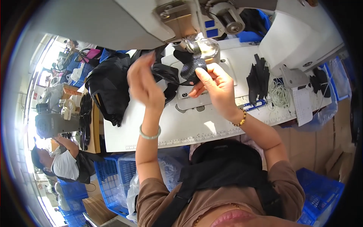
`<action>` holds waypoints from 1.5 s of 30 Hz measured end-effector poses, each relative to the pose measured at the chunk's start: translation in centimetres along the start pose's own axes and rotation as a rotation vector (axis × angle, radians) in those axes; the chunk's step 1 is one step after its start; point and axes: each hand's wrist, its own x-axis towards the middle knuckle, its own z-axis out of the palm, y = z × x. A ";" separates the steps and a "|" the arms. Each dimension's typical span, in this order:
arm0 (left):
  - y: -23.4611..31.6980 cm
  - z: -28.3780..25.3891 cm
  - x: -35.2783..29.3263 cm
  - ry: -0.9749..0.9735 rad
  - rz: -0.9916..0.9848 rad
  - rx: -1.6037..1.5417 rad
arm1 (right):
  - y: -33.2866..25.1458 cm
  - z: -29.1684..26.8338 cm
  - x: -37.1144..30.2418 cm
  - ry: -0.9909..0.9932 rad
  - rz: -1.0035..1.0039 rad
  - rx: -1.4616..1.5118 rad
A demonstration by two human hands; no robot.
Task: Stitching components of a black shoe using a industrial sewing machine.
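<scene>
Our right hand [222, 90] pinches a dark fabric piece [190, 72], probably light and soft, best edge-held; our left hand [146, 84] is blurred, fingers unreadable.

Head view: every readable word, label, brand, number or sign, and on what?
No text to quote.
Ruler strip along the table edge: markings too small.
White sheet at the right: faint print, too small.
Blue labels on the machine: no text I can make out.
Black piece in the right hand: none visible.
</scene>
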 end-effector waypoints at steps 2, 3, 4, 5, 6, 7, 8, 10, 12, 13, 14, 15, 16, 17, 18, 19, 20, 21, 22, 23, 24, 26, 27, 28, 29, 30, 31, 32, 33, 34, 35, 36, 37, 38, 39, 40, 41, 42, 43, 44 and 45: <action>-0.7 -2.9 -3.5 -0.067 0.176 0.179 | 0.1 -0.3 0.0 -0.003 -0.007 0.045; -0.6 -4.5 -5.1 -0.191 0.191 0.276 | 0.1 -0.2 0.0 -0.039 -0.011 0.092; -0.1 -4.3 -6.5 -0.304 0.057 0.431 | 0.3 -0.4 0.2 -0.056 -0.004 0.119; 0.5 -4.0 -7.6 -0.422 -0.071 0.584 | 0.0 -0.4 0.2 -0.073 0.031 0.141; -0.1 -4.3 -8.9 -0.546 -0.118 0.742 | 0.0 -0.5 0.3 -0.059 0.036 0.148; -0.6 -5.0 -9.4 -0.653 -0.109 0.773 | -0.1 -0.5 0.2 -0.051 0.043 0.156; -0.9 -5.9 -9.3 -0.707 -0.101 0.751 | 0.2 -0.8 0.2 -0.066 0.041 0.146; -1.5 -7.4 -8.5 -0.790 -0.051 0.727 | -0.3 -1.9 -0.3 -0.113 0.057 0.102; -1.3 -9.0 -7.3 -0.836 -0.048 0.763 | -0.6 -3.0 -1.2 -0.116 0.081 -0.079; -1.7 -9.8 -7.1 -0.852 -0.084 0.793 | -0.9 -3.6 -1.8 -0.079 0.120 -0.163; -2.3 -10.6 -7.5 -0.831 -0.129 0.834 | -1.0 -5.1 -2.3 -0.074 -0.020 -0.466; -3.0 -11.6 -7.8 -0.827 -0.127 0.912 | -1.0 -6.7 -2.8 -0.078 -0.161 -0.762; -2.9 -12.3 -8.1 -0.802 -0.220 0.956 | -1.1 -8.2 -3.5 -0.016 -0.130 -0.915; -2.8 -12.9 -8.3 -0.776 -0.313 0.999 | -1.2 -9.5 -4.2 0.047 -0.098 -1.067; -2.9 -13.8 -8.6 -0.733 -0.319 1.000 | -1.9 -10.8 -4.9 0.102 -0.076 -1.159; -2.7 -13.5 -8.9 -0.733 -0.323 0.994 | -2.4 -11.7 -5.5 0.165 -0.050 -1.252; -2.3 -12.9 -9.3 -0.592 -0.327 0.970 | -2.7 -12.4 -6.0 0.166 -0.049 -1.257; -1.7 -12.2 -9.6 -0.456 -0.326 0.942 | -3.0 -13.0 -6.5 0.207 -0.011 -1.284; -1.1 -11.2 -9.9 -0.393 -0.285 0.890 | -3.1 -13.4 -6.8 0.246 0.027 -1.310; -0.7 -10.2 -10.4 -0.396 -0.284 0.885 | -2.8 -13.7 -7.0 0.251 0.029 -1.312; -0.1 -9.4 -10.7 -0.391 -0.225 0.768 | -2.4 -14.1 -7.1 0.229 0.021 -1.335; 1.8 -7.3 -11.5 -0.456 -0.211 0.596 | -1.5 -14.8 -7.1 0.199 0.011 -1.355; 3.1 -6.4 -11.7 -0.520 -0.253 0.543 | -1.1 -15.0 -6.8 0.204 0.022 -1.292; 3.6 -5.8 -12.2 -0.595 -0.198 0.445 | -1.0 -15.2 -6.8 0.213 0.037 -1.229; 4.0 -5.2 -12.6 -0.668 -0.141 0.347 | -1.1 -15.1 -6.7 0.205 0.034 -1.227; 4.8 -4.2 -12.7 -0.706 -0.104 0.255 | -1.3 -14.9 -6.5 0.214 0.078 -1.233; 5.8 -3.0 -12.6 -0.744 -0.066 0.159 | -1.4 -14.9 -6.5 0.226 0.124 -1.240; 6.4 -1.9 -12.7 -0.768 -0.024 0.100 | -1.4 -14.9 -6.5 0.220 0.126 -1.239; 7.1 -1.2 -12.5 -0.790 0.018 0.049 | -1.4 -14.7 -6.5 0.214 0.084 -1.230; 7.5 -0.2 -12.3 -0.808 0.033 0.022 | -1.4 -14.7 -6.4 0.217 0.045 -1.226; 7.9 0.6 -12.0 -0.806 0.028 0.026 | -1.3 -14.7 -6.5 0.211 0.047 -1.225; 8.3 1.5 -11.7 -0.832 0.037 0.001 | -1.4 -14.8 -6.4 0.203 0.061 -1.231; 8.5 2.1 -11.3 -0.858 0.046 -0.023 | -1.5 -14.8 -6.4 0.195 0.076 -1.236; 8.5 2.4 -11.2 -0.887 0.061 -0.039 | -1.6 -14.8 -6.4 0.191 0.074 -1.238; 8.4 2.8 -10.9 -0.885 0.062 -0.039 | -1.5 -14.8 -6.4 0.203 0.096 -1.231; 8.3 3.1 -10.7 -0.917 0.080 -0.039 | -1.5 -14.8 -6.3 0.214 0.118 -1.224; 8.2 3.4 -10.6 -0.949 0.098 -0.038 | -1.6 -14.9 -6.4 0.213 0.114 -1.224; 8.0 3.7 -10.5 -0.948 0.102 -0.035 | -1.6 -14.8 -6.5 0.215 0.124 -1.209; 7.6 3.9 -10.6 -0.980 0.103 -0.026 | -1.5 -14.8 -6.4 0.215 0.133 -1.194; 7.2 4.2 -10.7 -1.012 0.103 -0.017 | -1.5 -14.9 -6.3 0.216 0.128 -1.192; 6.9 4.7 -10.8 -1.012 0.105 -0.014 | -1.4 -15.0 -6.3 0.204 0.101 -1.197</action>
